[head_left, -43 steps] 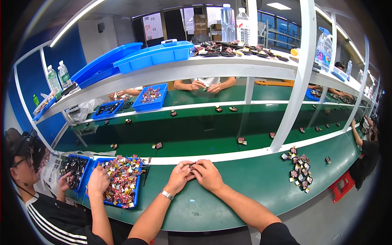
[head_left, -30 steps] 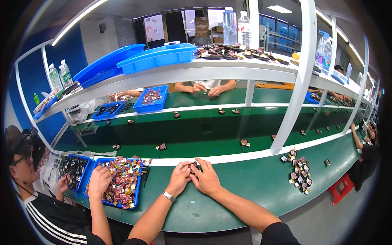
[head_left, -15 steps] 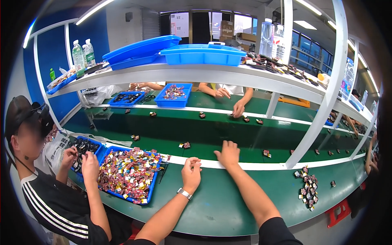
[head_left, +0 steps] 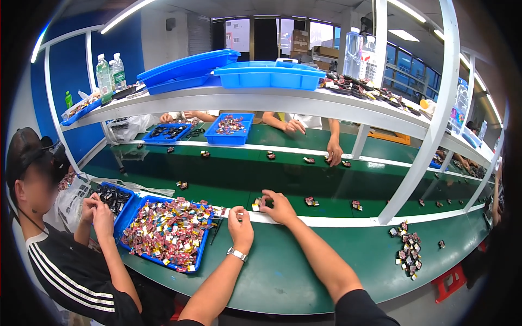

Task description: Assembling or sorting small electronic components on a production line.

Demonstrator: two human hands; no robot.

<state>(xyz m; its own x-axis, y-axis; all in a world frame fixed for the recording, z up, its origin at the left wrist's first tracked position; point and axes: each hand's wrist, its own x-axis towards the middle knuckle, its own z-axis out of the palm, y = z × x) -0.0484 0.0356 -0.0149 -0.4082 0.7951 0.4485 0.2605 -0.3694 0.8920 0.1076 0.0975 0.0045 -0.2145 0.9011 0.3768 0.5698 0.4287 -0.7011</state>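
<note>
My right hand (head_left: pixel 278 208) is over the green belt by its near white edge. Its thumb and fingertips close on a small red-and-white part (head_left: pixel 256 205) with a yellowish label. To its left, my left hand (head_left: pixel 241 231) is raised above the near green table, a watch at the wrist. Its fingers are curled, and whatever they hold cannot be made out. Another such part (head_left: pixel 311 201) lies on the belt right of my right hand. Left of my left hand stands a blue tray (head_left: pixel 202 251) heaped with similar parts (head_left: pixel 166 233).
At left a co-worker (head_left: pixel 70 255) handles something beside a tray of black pieces (head_left: pixel 115 198). Across the belt another person's hand (head_left: pixel 334 152) touches parts. A loose cluster of parts (head_left: pixel 409 250) lies on the table at right. A white post (head_left: pixel 416 157) and shelf (head_left: pixel 272 98) stand ahead.
My right hand has moved left from the belt's middle, uncovering one part there, and has reached the red-and-white part. My left hand has shifted slightly left. Belt parts have drifted slightly right.
</note>
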